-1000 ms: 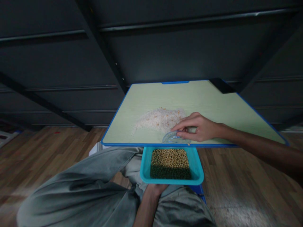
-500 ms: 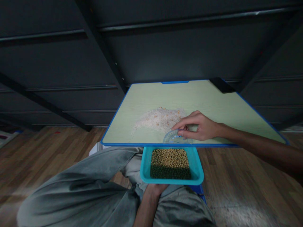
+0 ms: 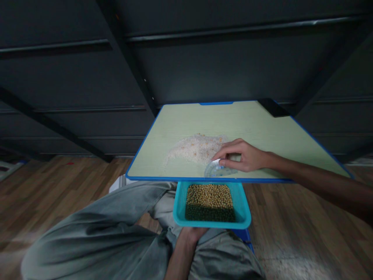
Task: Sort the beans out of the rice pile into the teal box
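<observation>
My right hand pinches a clear plastic protractor with blue marks between thumb and fingers. The protractor is low over the near edge of the pale table. Just left of my fingertips spreads a pile of white, rice-like grains, with several yellow kernels in it. My left hand holds a turquoise tray from below, its fingers hidden underneath. Below the table's front edge, the tray contains tan beans at the far side and dark green beans at the near side.
A black flat object, like a phone, lies at the table's far right corner. Dark panels stand behind the table. My crossed legs are beneath the tray, over a wooden floor. Something blue shows under the tray.
The protractor has tilted a little in my right hand and now catches the light. My left hand and the tray stay nearly in place. The view has shifted slightly.
</observation>
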